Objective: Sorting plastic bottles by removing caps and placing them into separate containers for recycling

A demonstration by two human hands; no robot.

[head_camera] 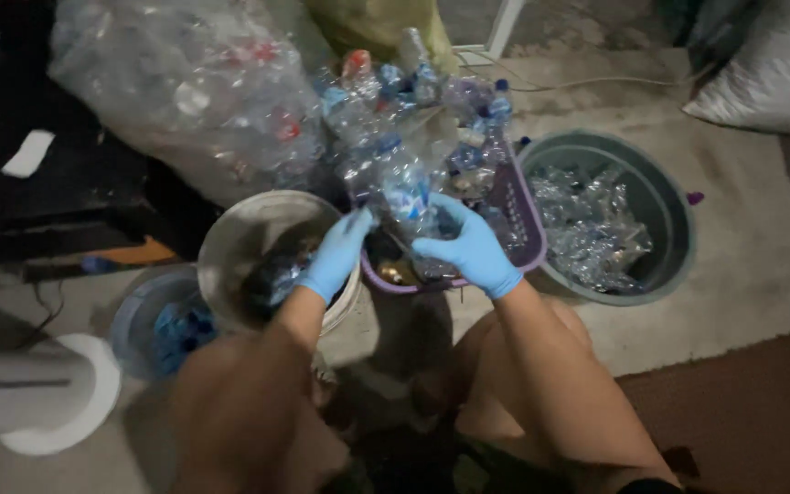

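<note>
While crouched over a concrete floor (742,265), seen from above with both hands in blue gloves: left hand (338,253) and right hand (468,247) closed around a crumpled clear plastic bottle (406,194) with a blue label, held between them just above a purple basket (516,212). Heaped in that basket, more squashed clear bottles, some with blue caps. Just left of the basket, under the left wrist, a pale bucket (230,236) with dark contents, too dim to make out. Lower left of it, a smaller tub (139,320) holding blue scraps. Right of the basket, a round grey-green bin (669,220) partly filled with flattened clear plastic. Behind, at upper left, a big transparent sack (185,82) stuffed with bottles, red caps showing through. At the far right edge, a white sack (770,73) lying on the floor. At the lower left, a white cylindrical object on a round base (38,393). Bare knees visible below the forearms.
</note>
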